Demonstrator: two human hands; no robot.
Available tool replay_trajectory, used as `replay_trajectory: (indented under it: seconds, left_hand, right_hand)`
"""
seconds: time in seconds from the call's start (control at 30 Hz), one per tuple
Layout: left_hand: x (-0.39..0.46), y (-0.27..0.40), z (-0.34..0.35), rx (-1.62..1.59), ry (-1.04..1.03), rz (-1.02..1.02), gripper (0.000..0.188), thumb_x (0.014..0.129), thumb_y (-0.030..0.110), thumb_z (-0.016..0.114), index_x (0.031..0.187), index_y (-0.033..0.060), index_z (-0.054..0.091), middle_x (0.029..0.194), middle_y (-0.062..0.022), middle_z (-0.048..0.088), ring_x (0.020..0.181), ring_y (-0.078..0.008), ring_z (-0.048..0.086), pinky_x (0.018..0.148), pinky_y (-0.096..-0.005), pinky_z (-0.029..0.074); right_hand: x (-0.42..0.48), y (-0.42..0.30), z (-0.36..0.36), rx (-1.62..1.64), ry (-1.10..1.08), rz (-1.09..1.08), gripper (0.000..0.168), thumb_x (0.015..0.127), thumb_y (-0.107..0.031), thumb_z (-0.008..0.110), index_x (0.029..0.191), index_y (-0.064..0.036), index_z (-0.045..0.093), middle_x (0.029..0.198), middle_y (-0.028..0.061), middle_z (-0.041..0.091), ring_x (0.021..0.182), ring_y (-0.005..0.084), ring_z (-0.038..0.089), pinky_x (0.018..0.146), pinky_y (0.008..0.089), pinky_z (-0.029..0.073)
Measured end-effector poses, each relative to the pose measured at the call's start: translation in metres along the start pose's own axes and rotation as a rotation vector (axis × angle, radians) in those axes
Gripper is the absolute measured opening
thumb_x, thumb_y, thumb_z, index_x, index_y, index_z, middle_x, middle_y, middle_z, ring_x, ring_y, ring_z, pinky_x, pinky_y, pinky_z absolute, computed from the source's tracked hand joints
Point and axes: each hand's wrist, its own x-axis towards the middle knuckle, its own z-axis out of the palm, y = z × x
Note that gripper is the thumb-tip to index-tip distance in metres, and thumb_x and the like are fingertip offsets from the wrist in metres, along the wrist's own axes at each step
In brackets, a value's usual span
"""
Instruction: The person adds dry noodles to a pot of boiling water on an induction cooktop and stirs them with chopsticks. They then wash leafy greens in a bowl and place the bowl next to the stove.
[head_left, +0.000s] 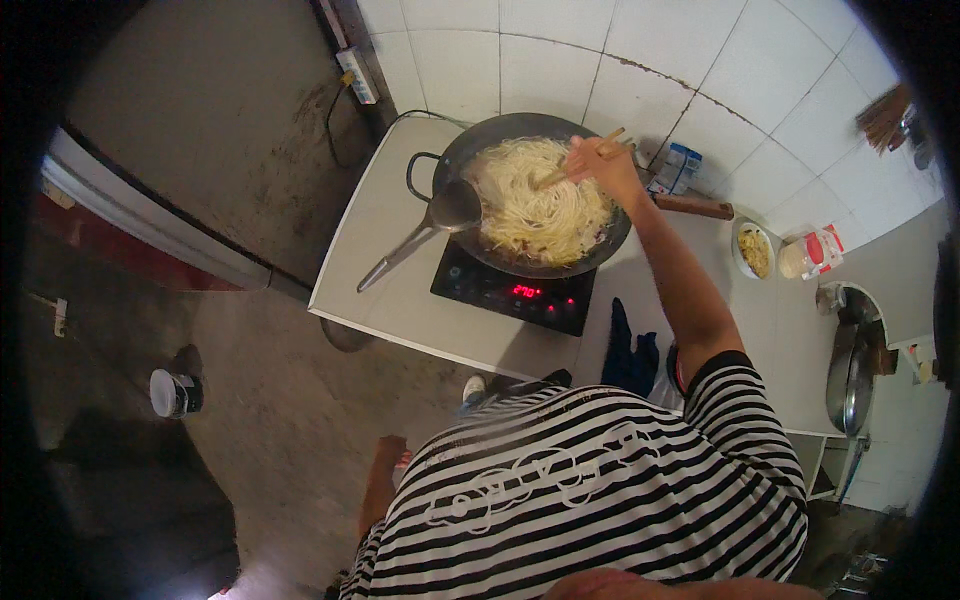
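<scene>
My right hand grips wooden chopsticks, whose lower ends are among the noodles. The noodles lie in a large dark wok with a loop handle on its left. Below the wok, a black induction cooker shows lit red figures. A metal ladle rests on the wok's left rim, its handle reaching out over the counter. My left hand hangs low beside my striped shirt, away from the counter; its fingers are partly hidden, and what it holds, if anything, does not show.
On the white counter to the right lie a cleaver-like wooden handle, a bowl of yellow food, a plastic bag and a dark blue glove. Large metal lids stand at far right. A bucket is on the floor.
</scene>
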Motion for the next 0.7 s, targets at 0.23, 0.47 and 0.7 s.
replay_trajectory:
  seconds: [0.23, 0.47, 0.7]
  left_hand:
    - [-0.003, 0.022, 0.006, -0.005, 0.018, -0.016, 0.028, 0.093, 0.026, 0.043, 0.088, 0.0019, 0.057, 0.075, -0.0115, 0.064, 0.054, -0.0207, 0.061, 0.05, -0.035, 0.054]
    - [0.012, 0.008, 0.003, 0.032, -0.096, 0.114, 0.018, 0.091, 0.024, 0.046, 0.094, 0.0096, 0.056, 0.076, -0.0105, 0.064, 0.058, -0.0199, 0.06, 0.049, -0.0327, 0.05]
    - [0.031, -0.01, 0.001, 1.292, 0.383, 1.156, 0.022, 0.085, 0.018, 0.054, 0.103, 0.0071, 0.062, 0.079, -0.0118, 0.065, 0.072, -0.0264, 0.064, 0.058, -0.0418, 0.052]
  right_hand:
    - [-0.013, -0.063, -0.042, -0.451, -0.142, 0.085, 0.038, 0.088, -0.035, 0.058, 0.082, 0.002, 0.062, 0.072, 0.0085, 0.063, 0.063, 0.0141, 0.062, 0.057, 0.0261, 0.051]
    - [-0.003, -0.025, 0.055, -0.304, -0.254, -0.242, 0.032, 0.086, -0.031, 0.062, 0.088, 0.001, 0.063, 0.074, 0.0093, 0.064, 0.066, 0.0135, 0.064, 0.06, 0.0261, 0.049]
    - [-0.017, -0.061, 0.002, -0.744, -0.28, -0.065, 0.032, 0.084, -0.037, 0.06, 0.085, -0.006, 0.067, 0.068, 0.0085, 0.064, 0.061, 0.0229, 0.061, 0.061, 0.0324, 0.049]
